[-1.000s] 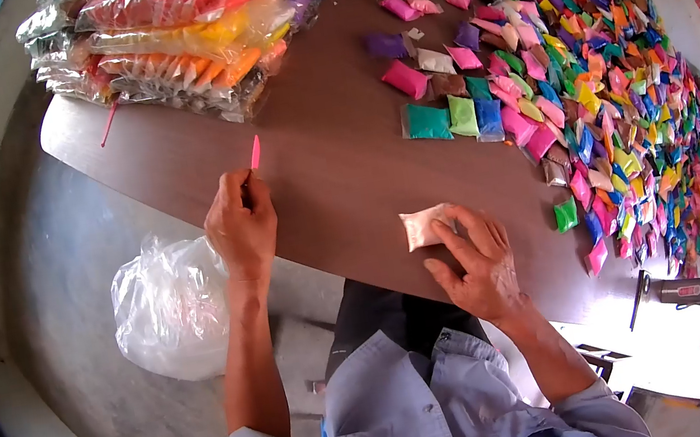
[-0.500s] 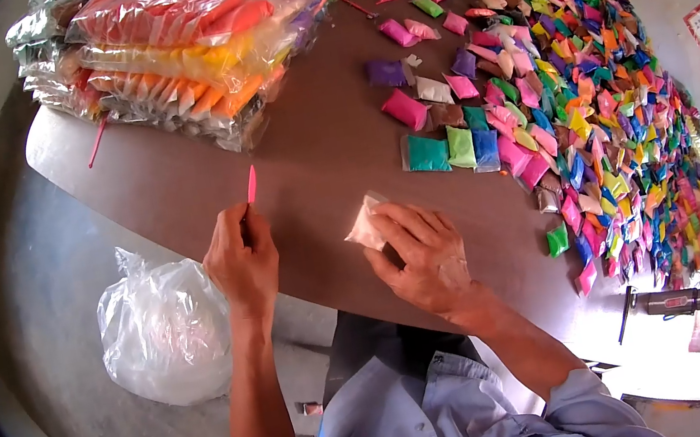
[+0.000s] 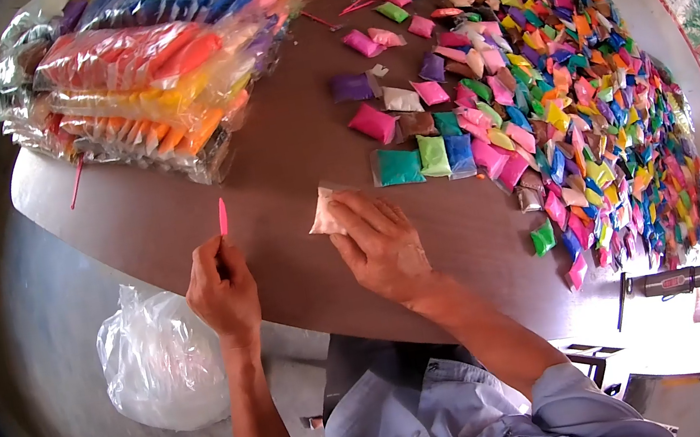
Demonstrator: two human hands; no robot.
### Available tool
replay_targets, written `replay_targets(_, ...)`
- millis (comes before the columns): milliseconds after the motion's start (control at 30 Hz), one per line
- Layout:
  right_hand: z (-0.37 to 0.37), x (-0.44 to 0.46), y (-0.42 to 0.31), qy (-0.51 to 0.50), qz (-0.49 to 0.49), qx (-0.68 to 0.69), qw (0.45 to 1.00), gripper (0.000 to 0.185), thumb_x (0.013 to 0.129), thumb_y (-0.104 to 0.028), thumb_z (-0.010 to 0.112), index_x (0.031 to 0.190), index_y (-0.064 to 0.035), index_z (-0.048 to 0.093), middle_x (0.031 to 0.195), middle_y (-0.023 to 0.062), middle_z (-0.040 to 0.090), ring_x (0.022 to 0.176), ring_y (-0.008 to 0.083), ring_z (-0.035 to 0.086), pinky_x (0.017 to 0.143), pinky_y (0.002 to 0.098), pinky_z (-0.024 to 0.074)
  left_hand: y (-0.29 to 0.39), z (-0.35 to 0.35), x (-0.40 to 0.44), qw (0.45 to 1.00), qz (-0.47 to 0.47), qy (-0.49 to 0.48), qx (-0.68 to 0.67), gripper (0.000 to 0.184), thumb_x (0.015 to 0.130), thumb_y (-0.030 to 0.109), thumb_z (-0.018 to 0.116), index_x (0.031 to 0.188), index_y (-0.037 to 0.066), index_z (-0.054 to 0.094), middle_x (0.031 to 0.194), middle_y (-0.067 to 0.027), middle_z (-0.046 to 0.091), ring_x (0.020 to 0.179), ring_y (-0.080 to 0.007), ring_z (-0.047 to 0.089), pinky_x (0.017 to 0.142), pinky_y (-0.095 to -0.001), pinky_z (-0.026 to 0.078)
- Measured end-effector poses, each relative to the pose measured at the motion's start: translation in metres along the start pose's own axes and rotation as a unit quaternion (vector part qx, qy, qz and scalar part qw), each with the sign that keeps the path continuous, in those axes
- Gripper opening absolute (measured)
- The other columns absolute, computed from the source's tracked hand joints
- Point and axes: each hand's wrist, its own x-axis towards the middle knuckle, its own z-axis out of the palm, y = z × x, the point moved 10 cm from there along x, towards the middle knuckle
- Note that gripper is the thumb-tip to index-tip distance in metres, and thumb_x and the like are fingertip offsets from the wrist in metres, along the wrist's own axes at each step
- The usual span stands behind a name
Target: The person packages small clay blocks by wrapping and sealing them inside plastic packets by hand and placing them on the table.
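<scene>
My left hand point(image 3: 222, 286) is closed in a pinch around a slim pink plastic stick point(image 3: 222, 217), which points up and away from me over the table's near edge. My right hand point(image 3: 382, 245) lies over the brown table point(image 3: 287, 164), its fingers curled onto a small clear packet of pale peach material point(image 3: 323, 212). Part of that packet is hidden under the fingers. Beyond the right hand sit a teal packet point(image 3: 398, 166), a light green packet point(image 3: 433, 156) and a blue packet point(image 3: 460, 156), side by side.
A large heap of small colourful packets point(image 3: 567, 83) covers the table's right side. Stacked clear bags of coloured packs point(image 3: 128, 61) stand at the back left. Pink sticks point(image 3: 362, 4) lie farther back. A clear plastic bag point(image 3: 157, 359) rests on the floor at left.
The whole view has shifted a little. My right hand and the peach packet have slid slightly away from me across the table. My left hand keeps its pinch on the pink stick.
</scene>
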Motion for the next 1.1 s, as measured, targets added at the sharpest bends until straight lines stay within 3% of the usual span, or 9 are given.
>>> replay_targets(300, -0.029, -0.017, 0.007, 0.002, 0.031, 0.030, 0.999, 0.041, 0.085, -0.013, 0.077, 0.124, -0.0025, 0.067, 0.129, 0.0140, 0.066, 0.113, 0.0360, 0.065, 0.097, 0.0458, 0.0516, 0.001, 0.001, -0.001, 1.000, 0.007, -0.005, 0.012, 0.003, 0.096, 0.006, 0.068, 0.097, 0.007, 0.066, 0.076, -0.0084, 0.066, 0.061, -0.0241, 0.063, 0.061, -0.0360, 0.051)
replay_targets(467, -0.073, -0.044, 0.038, 0.010, 0.070, -0.031, 0.997, 0.032, 0.083, -0.012, 0.078, 0.113, -0.0037, 0.070, 0.123, 0.0109, 0.068, 0.109, 0.0303, 0.067, 0.097, 0.0438, 0.0514, -0.001, 0.003, -0.002, 1.000, 0.004, -0.019, 0.018, 0.003, 0.096, 0.007, 0.068, 0.099, 0.007, 0.066, 0.077, -0.0089, 0.066, 0.062, -0.0241, 0.062, 0.061, -0.0360, 0.051)
replay_targets(700, -0.115, -0.084, 0.068, 0.016, 0.113, -0.074, 0.991, 0.023, 0.082, -0.010, 0.078, 0.104, -0.0049, 0.073, 0.117, 0.0097, 0.070, 0.105, 0.0295, 0.068, 0.094, 0.0432, 0.0515, -0.002, 0.004, -0.003, 0.999, 0.019, -0.015, 0.027, 0.004, 0.096, 0.006, 0.067, 0.100, 0.006, 0.066, 0.079, -0.0095, 0.066, 0.064, -0.0229, 0.063, 0.061, -0.0356, 0.050)
replay_targets(833, -0.149, -0.099, 0.105, 0.032, 0.162, -0.168, 0.972, 0.019, 0.084, -0.013, 0.076, 0.102, -0.0078, 0.074, 0.111, 0.0066, 0.069, 0.102, 0.0292, 0.065, 0.092, 0.0440, 0.0489, -0.006, 0.007, -0.004, 0.999, 0.003, -0.030, 0.035, 0.004, 0.097, 0.006, 0.067, 0.100, 0.007, 0.066, 0.081, -0.0099, 0.067, 0.064, -0.0242, 0.064, 0.062, -0.0360, 0.052)
replay_targets(933, -0.191, -0.090, 0.154, 0.086, 0.178, -0.272, 0.942, 0.019, 0.086, -0.015, 0.074, 0.104, -0.0093, 0.075, 0.110, 0.0048, 0.066, 0.103, 0.0287, 0.062, 0.091, 0.0451, 0.0464, -0.002, 0.005, -0.003, 0.999, 0.025, -0.014, 0.028, 0.002, 0.098, 0.006, 0.066, 0.099, 0.005, 0.066, 0.077, -0.0077, 0.063, 0.062, -0.0183, 0.057, 0.061, -0.0324, 0.049)
replay_targets(1000, -0.206, -0.081, 0.181, 0.072, 0.194, -0.303, 0.930, 0.021, 0.085, -0.016, 0.074, 0.105, -0.0091, 0.075, 0.113, 0.0054, 0.065, 0.107, 0.0290, 0.061, 0.090, 0.0454, 0.0462, -0.005, 0.006, -0.003, 0.998, 0.018, -0.027, 0.045, 0.003, 0.097, 0.006, 0.066, 0.100, 0.007, 0.066, 0.082, -0.0102, 0.068, 0.065, -0.0245, 0.065, 0.062, -0.0357, 0.052)
replay_targets(1100, -0.208, -0.076, 0.212, 0.041, 0.203, -0.334, 0.919, 0.025, 0.083, -0.018, 0.074, 0.107, -0.0092, 0.075, 0.119, 0.0064, 0.062, 0.113, 0.0296, 0.057, 0.089, 0.0466, 0.0454, -0.004, 0.007, -0.002, 0.998, 0.032, -0.021, 0.041, 0.002, 0.097, 0.005, 0.066, 0.099, 0.006, 0.066, 0.081, -0.0097, 0.067, 0.065, -0.0237, 0.064, 0.062, -0.0350, 0.052)
